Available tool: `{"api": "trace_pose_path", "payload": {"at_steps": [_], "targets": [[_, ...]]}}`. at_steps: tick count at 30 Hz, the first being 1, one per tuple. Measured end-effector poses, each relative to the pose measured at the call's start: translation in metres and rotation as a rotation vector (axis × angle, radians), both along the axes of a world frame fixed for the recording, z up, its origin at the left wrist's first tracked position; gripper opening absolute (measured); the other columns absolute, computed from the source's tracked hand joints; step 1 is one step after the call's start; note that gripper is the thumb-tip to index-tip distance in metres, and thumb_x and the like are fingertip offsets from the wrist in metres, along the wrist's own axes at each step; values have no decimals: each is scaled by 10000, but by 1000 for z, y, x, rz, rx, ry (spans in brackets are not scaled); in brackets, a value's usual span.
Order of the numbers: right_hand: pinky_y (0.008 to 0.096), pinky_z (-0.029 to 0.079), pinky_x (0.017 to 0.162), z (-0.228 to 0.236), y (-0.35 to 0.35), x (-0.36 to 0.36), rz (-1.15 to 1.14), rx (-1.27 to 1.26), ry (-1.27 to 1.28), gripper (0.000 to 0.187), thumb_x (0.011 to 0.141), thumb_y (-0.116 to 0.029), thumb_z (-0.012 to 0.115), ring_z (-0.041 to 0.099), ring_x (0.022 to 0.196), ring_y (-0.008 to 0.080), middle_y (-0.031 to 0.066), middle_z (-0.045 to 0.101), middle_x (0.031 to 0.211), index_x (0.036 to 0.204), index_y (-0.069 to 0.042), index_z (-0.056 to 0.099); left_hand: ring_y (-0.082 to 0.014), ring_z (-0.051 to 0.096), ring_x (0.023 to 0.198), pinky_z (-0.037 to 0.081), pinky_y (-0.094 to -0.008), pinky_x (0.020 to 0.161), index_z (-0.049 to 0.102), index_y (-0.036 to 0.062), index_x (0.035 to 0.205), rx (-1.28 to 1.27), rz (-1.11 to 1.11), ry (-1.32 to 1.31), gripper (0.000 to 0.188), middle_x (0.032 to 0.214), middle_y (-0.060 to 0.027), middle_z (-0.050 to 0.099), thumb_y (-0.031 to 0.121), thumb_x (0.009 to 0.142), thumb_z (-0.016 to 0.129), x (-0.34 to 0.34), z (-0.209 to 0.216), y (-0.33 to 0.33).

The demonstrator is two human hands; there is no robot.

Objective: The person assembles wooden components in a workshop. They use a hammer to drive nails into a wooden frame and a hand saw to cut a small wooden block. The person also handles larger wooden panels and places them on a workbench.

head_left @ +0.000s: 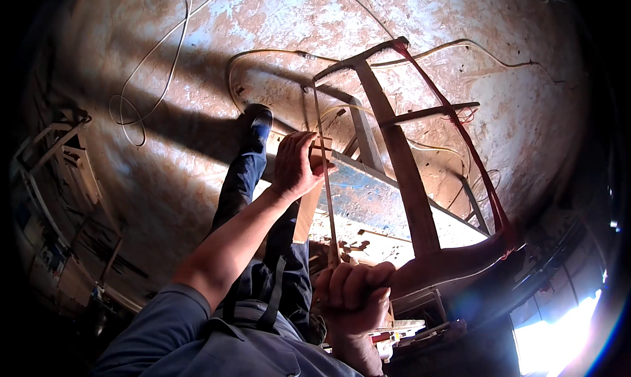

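Note:
My right hand (355, 298) is closed around the near end of a wooden frame saw (402, 160), at lower centre. The saw has a long middle beam, a twisted red cord (474, 143) along its right side and a short toggle stick (430, 114). Its thin blade (327, 199) runs along the left side, against or just over the wood; I cannot tell how deep it sits. My left hand (296, 166) grips a pale wooden block (307, 216) near its far end, fingers over the top and thumb close to the blade. Dark cut lines show on that end.
Under the saw lies a worn blue-grey work surface (368, 193) with wood scraps. My leg and dark shoe (258, 119) rest beside it. A white cable (177, 61) and a yellowish cable (453, 43) trail over the stained floor. Timber pieces (72, 153) stand at left; bright light enters lower right.

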State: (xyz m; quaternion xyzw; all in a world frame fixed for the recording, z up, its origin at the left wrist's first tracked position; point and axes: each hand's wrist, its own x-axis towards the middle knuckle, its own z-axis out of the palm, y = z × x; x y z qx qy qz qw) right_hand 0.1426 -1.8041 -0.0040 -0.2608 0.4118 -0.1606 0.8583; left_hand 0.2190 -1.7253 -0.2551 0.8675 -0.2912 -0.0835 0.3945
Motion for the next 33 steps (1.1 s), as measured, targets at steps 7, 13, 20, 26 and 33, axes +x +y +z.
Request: {"api": "trace_pose_path", "payload": {"at_steps": [7,13,20,26,33], "targets": [[339,386,510,-2,4,3,-40,17,5,282,977,-419,475,379,526,148,-5,342,583,994,-139,449,-330,549,1039,432,-421,919,449,8,1215,-34,29,22,726,1124,-163,556,325,687,833,0,1,-1],[339,386,500,1,7,7,-28,1,35,290,978,-428,469,371,523,146,-6,338,586,990,-140,444,-328,564,1022,436,-424,911,467,6,1190,-36,30,12,689,1107,-164,569,295,686,838,-1,-1,-1],[341,394,494,3,8,10,-32,-15,55,310,981,-451,446,367,516,144,-7,333,575,988,-141,441,-328,574,1005,440,-432,901,470,3,1175,-36,20,-6,668,1093,-170,578,290,692,831,0,0,-1],[343,388,471,4,6,18,-14,-30,60,307,985,-445,440,357,499,142,-6,329,568,974,-138,439,-315,584,1007,425,-438,924,464,16,1166,-26,25,-24,665,1087,-152,587,254,667,834,0,-3,-1],[330,370,455,2,6,22,-34,1,54,308,993,-438,419,348,496,148,-2,321,564,980,-131,445,-331,585,988,442,-435,888,467,-10,1168,-16,9,-65,618,1084,-178,587,316,748,782,-2,0,0]]}}
